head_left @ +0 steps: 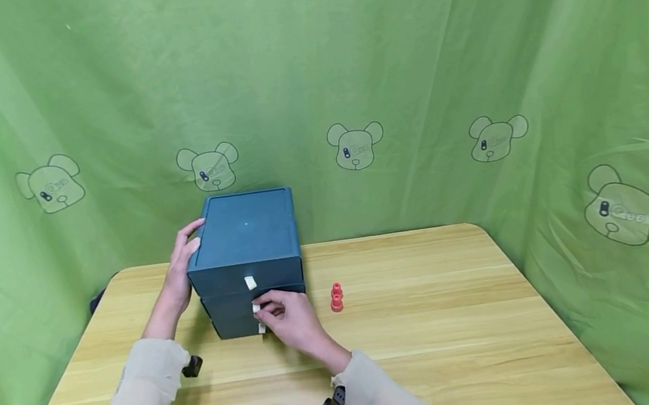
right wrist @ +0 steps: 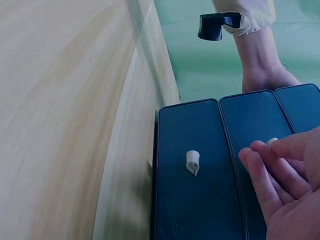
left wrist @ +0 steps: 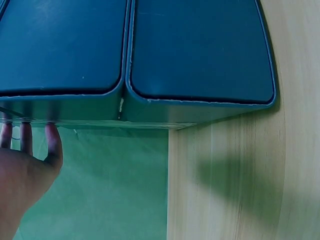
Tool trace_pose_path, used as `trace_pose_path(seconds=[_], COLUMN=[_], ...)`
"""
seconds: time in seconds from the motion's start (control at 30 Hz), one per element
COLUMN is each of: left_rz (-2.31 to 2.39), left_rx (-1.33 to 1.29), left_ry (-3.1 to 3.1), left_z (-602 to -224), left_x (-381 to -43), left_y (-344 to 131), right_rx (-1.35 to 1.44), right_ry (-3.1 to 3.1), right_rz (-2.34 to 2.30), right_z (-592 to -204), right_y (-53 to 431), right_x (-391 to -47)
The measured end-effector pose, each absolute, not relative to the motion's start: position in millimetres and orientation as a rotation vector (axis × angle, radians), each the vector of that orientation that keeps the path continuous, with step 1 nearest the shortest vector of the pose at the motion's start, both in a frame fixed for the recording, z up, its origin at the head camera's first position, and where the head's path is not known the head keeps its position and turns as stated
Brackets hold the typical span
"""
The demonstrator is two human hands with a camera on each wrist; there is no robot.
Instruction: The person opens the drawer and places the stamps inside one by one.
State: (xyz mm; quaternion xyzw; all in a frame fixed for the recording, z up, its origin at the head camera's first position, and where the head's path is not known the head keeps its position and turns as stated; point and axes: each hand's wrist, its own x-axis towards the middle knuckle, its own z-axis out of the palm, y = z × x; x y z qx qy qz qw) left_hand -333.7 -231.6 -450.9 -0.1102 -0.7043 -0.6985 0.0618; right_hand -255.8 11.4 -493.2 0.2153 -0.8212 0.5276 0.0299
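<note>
A dark blue drawer unit (head_left: 249, 232) with stacked drawers stands on the table, a white pull tab on each drawer front. Against the unit's left side, near the top, my left hand (head_left: 179, 267) rests with its fingers extended; the left wrist view shows its fingertips touching the box wall. Between thumb and fingers my right hand (head_left: 291, 318) pinches the middle drawer's tab (head_left: 256, 309), mostly covered by the fingertips in the right wrist view. Above it is the top tab (head_left: 250, 282), and below it the bottom tab (right wrist: 193, 161). All drawers look closed.
Two small red pieces (head_left: 337, 300) stand close together on the wooden table (head_left: 437, 324), right of the drawer unit. A green curtain (head_left: 298, 84) with bear-head outlines hangs behind and along both sides.
</note>
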Motion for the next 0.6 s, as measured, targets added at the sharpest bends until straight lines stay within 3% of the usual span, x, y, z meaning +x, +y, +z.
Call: trace_pose_path(seconds=[0.6], left_rz=[-2.094], left_rx=[-0.328], left_ry=[-2.154], left_z=[-453], left_x=[-335], left_y=[-233], right_rx=[0.653], right_ry=[-2.519], right_rz=[1.636], right_z=[-494], right_y=[23], right_x=[-248])
